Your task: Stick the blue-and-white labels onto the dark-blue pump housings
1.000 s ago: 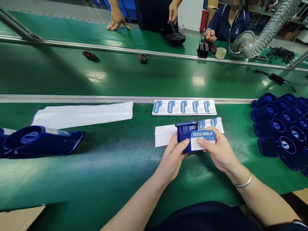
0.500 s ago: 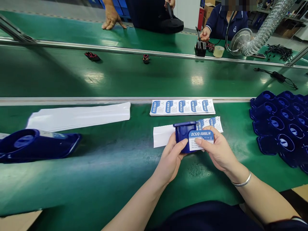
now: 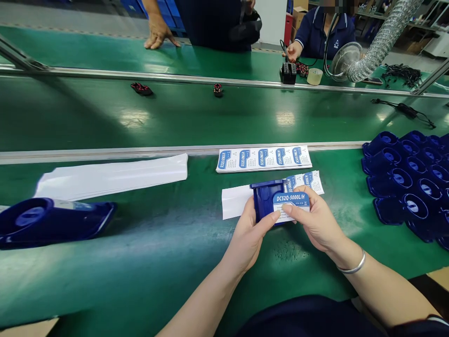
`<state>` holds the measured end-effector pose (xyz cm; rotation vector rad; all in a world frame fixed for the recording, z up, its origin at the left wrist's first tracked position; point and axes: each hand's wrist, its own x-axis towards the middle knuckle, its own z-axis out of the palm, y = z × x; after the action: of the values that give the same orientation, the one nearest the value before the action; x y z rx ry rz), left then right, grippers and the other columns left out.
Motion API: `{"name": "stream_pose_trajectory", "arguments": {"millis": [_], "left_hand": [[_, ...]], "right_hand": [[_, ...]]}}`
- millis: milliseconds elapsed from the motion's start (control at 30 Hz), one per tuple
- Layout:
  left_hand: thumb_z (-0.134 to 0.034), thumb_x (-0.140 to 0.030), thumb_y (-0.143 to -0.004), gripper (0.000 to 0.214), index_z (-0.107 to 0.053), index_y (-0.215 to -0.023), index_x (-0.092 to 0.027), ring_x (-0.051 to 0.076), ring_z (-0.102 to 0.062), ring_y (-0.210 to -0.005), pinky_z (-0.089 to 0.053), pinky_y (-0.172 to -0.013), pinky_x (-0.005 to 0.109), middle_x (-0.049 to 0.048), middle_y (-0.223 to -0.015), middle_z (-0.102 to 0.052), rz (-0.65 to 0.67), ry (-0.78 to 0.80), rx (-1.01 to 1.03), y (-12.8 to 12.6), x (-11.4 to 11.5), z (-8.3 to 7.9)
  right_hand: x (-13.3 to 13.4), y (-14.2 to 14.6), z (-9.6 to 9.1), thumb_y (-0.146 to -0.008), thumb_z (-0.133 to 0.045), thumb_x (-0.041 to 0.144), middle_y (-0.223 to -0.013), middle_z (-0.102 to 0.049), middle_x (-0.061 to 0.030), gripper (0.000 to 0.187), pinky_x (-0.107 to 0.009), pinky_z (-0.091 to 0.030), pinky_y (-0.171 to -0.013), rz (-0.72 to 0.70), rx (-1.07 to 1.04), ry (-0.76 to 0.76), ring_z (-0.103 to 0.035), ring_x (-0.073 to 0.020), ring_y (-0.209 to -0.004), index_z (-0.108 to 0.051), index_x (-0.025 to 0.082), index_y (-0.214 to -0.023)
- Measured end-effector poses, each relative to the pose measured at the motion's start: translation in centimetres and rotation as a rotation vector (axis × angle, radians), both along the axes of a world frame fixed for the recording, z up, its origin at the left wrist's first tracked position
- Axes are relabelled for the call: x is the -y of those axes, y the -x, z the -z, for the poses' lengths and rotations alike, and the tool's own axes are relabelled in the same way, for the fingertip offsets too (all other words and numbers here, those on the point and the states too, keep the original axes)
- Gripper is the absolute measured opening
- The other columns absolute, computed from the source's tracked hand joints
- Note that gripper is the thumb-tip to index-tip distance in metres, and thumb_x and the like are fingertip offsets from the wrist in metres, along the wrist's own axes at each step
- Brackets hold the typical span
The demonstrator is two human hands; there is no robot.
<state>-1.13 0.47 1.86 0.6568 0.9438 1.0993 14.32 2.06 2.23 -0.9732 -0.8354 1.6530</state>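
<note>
A dark blue plastic housing (image 3: 262, 206) is between my two hands, above a partly used label strip (image 3: 235, 202). Across its right part lies a white-and-blue label (image 3: 293, 200) reading "DC52Q-5000L/H". My left hand (image 3: 247, 234) grips the housing from the left and below, its thumb at the label's lower left edge. My right hand (image 3: 317, 220) is closed around the right end, thumb pressed on the label's face; its other fingers are partly hidden behind. Just beyond lies a stack of label sheets (image 3: 263, 159).
Many blue housings (image 3: 401, 179) stand in rows at right; another blue housing (image 3: 52, 220) lies at left near white backing sheets (image 3: 115, 175). Past a metal rail are small red-and-black parts (image 3: 142, 89), a black cable (image 3: 407, 111) and two co-workers.
The view has shifted slightly. Both hands keep their hold on the housing, and my left thumb has slid a little to the right along the label's lower edge.
</note>
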Motion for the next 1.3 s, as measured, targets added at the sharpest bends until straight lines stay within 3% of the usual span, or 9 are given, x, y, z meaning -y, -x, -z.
{"name": "stream_pose_trajectory", "arguments": {"millis": [433, 800, 1067, 1300], "left_hand": [[-0.080, -0.031, -0.082, 0.066, -0.051, -0.140, -0.022, 0.030, -0.054, -0.134, -0.045, -0.114, 0.044, 0.0081, -0.141, -0.062, -0.009, -0.002, 0.010, 0.03, 0.14, 0.27], [-0.081, -0.033, -0.081, 0.063, -0.056, -0.138, -0.024, 0.031, -0.055, -0.134, -0.045, -0.112, 0.043, 0.0081, -0.139, -0.064, -0.024, 0.001, 0.007, 0.01, -0.03, 0.59], [-0.079, -0.044, -0.083, 0.056, -0.062, -0.131, -0.023, 0.032, -0.059, -0.127, -0.050, -0.105, 0.043, 0.0083, -0.130, -0.069, -0.172, 0.086, -0.012, -0.28, -0.35, 0.68], [-0.083, -0.034, -0.078, 0.059, -0.060, -0.131, -0.023, 0.033, -0.058, -0.130, -0.049, -0.107, 0.044, 0.0097, -0.135, -0.067, -0.047, 0.068, 0.016, 0.14, -0.28, 0.64]], "right_hand": [[0.03, 0.02, 0.07, -0.072, -0.091, 0.032, -0.075, -0.064, 0.0052, 0.035, -0.023, -0.046, -0.063, 0.002, 0.022, 0.020, -0.055, -0.0105, -0.066, -0.060, 0.021, -0.085], [-0.04, 0.07, -0.02, -0.072, -0.090, 0.036, -0.077, -0.060, 0.0048, 0.038, -0.024, -0.042, -0.064, 0.000, 0.057, 0.026, -0.052, -0.0112, -0.068, -0.059, 0.021, -0.088], [0.86, 0.86, 0.76, -0.082, -0.081, 0.036, -0.078, -0.058, 0.0052, 0.028, -0.025, -0.043, -0.069, -0.079, 0.100, -0.078, -0.051, -0.0117, -0.071, -0.058, 0.022, -0.089], [0.01, 0.28, 0.19, -0.078, -0.084, 0.041, -0.079, -0.062, 0.0041, 0.033, -0.026, -0.045, -0.069, -0.045, 0.002, 0.005, -0.056, -0.0134, -0.072, -0.059, 0.022, -0.090]]}}
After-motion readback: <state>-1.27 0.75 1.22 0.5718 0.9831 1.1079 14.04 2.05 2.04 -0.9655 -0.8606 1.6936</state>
